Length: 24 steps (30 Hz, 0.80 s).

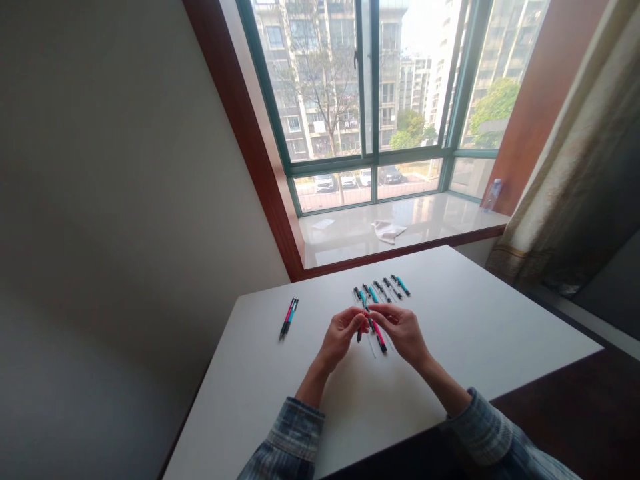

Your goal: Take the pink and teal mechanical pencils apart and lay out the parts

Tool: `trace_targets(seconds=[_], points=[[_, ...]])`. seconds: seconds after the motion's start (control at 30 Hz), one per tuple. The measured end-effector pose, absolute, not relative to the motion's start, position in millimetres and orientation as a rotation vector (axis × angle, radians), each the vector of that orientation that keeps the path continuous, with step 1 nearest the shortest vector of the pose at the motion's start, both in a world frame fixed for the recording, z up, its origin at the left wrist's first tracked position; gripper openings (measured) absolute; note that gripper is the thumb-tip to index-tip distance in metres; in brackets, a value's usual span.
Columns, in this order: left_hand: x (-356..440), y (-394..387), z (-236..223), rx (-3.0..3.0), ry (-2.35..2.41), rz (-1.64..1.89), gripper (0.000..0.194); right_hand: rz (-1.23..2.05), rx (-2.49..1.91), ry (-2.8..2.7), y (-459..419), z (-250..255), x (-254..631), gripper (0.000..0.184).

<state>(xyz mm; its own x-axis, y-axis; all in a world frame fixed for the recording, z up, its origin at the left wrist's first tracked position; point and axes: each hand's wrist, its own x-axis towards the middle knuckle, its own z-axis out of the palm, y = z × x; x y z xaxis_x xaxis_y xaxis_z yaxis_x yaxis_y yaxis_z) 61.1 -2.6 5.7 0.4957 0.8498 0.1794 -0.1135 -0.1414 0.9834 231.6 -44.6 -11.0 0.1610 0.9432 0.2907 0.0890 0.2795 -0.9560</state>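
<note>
My left hand (344,331) is closed in a pinch round a slim pen part, whose dark end (359,337) shows below the fingers. Fingertips of my right hand (401,331) meet the left ones and are pinched too; what they hold is too small and covered to make out. Just beyond the fingertips is a teal pen piece (364,299); whether it is held or lies on the table I cannot tell. A pink and black pen barrel (381,338) lies under the right hand, with thin refills (371,347) beside it.
Behind my hands, several teal and black pen parts (400,285) lie in a slanting row on the white table (500,327). Two pens, one pink and one teal (289,320), lie together at the left. A crumpled cloth (389,231) and a clear bottle (492,195) are on the windowsill.
</note>
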Motion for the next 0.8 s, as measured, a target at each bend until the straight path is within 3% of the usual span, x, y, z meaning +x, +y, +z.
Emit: trace_targets(seconds=[0.37, 0.63, 0.8], points=[[60, -3, 6, 1.557, 0.697, 0.915, 0.044, 0.885, -1.022, -1.242, -47, 0, 228, 0.033], [55, -3, 11, 1.441, 0.732, 0.883, 0.047, 0.728, -0.976, -1.043, -57, 40, 240, 0.034], [54, -3, 9, 1.33, 0.72, 0.896, 0.044, 0.814, -0.993, -1.116, -63, 27, 232, 0.033]])
